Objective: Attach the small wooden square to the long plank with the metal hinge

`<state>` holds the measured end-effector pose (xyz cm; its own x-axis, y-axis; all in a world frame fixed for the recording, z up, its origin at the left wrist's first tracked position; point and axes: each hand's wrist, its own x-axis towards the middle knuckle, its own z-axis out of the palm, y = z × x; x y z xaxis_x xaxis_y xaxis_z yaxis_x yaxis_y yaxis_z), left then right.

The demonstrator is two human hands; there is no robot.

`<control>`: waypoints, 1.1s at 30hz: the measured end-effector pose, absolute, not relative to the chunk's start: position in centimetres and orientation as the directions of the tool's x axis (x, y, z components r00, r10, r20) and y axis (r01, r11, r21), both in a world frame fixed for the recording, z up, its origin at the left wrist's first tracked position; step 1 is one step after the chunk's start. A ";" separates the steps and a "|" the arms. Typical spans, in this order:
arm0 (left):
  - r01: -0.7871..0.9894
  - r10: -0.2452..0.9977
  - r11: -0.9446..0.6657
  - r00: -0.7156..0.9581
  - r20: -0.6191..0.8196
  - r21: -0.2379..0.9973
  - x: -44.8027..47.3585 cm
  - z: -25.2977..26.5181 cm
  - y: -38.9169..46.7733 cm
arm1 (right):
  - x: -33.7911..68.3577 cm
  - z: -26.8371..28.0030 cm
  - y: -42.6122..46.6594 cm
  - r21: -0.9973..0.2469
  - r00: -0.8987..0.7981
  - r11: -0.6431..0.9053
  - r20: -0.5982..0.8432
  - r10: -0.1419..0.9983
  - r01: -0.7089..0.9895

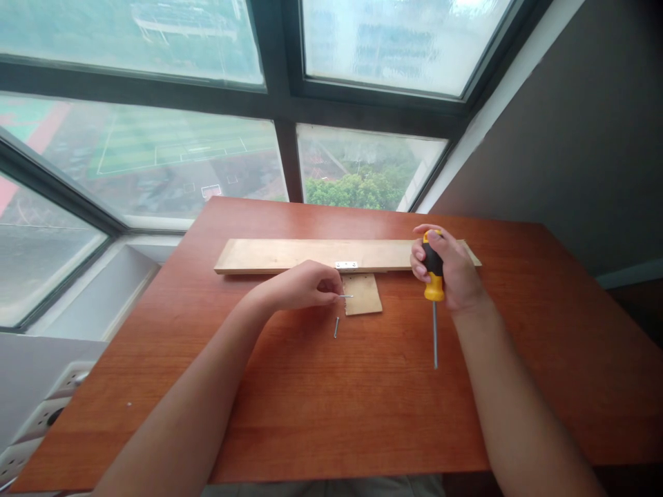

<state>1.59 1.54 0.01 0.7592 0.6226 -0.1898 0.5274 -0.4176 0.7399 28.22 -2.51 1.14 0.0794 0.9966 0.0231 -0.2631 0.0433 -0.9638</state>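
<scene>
Window-side wooden table: metal plate joins long plank and small block, unfastened. Left hand pinches one screw; another screw lies at 6 o'clock. Right hand grips screwdriver.

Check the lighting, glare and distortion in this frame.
Head view: soft daylight from the windows, whose panes look hazy; faint sheen on the table; wide-angle bending at the frame edges; the hands, left and right, and the screwdriver stay sharp.

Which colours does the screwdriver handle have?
Yellow and black, seen in the head view: the screwdriver is in the right hand.
</scene>
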 end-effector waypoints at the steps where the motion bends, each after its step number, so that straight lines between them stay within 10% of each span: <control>1: 0.525 0.631 -0.416 0.755 -0.180 0.743 1.6 -0.1 1.6 | 28.2 1.8 -3.0 -0.970 0.064 0.056 0.042 0.997 -0.236; 6: 0.516 0.668 -0.411 0.731 -0.137 0.751 1.7 -0.2 1.8 | 27.7 4.1 -5.2 -0.951 -0.024 0.217 0.217 0.976 0.219; 11: 0.474 0.703 -0.371 0.706 -0.092 0.799 2.0 0.0 1.6 | 26.3 3.2 -5.2 -0.564 -0.226 0.380 0.325 0.918 0.733; 33: 0.522 0.688 -0.424 0.717 -0.111 0.740 1.9 0.1 1.4 | 23.2 -0.7 -5.1 -0.280 -0.214 0.184 -0.081 0.973 0.942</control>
<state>1.87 1.44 0.10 0.7170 0.6881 -0.1114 0.5220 -0.4241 0.7400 23.17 -5.11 -0.70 -0.2142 0.9734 -0.0813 0.9422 0.1840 -0.2801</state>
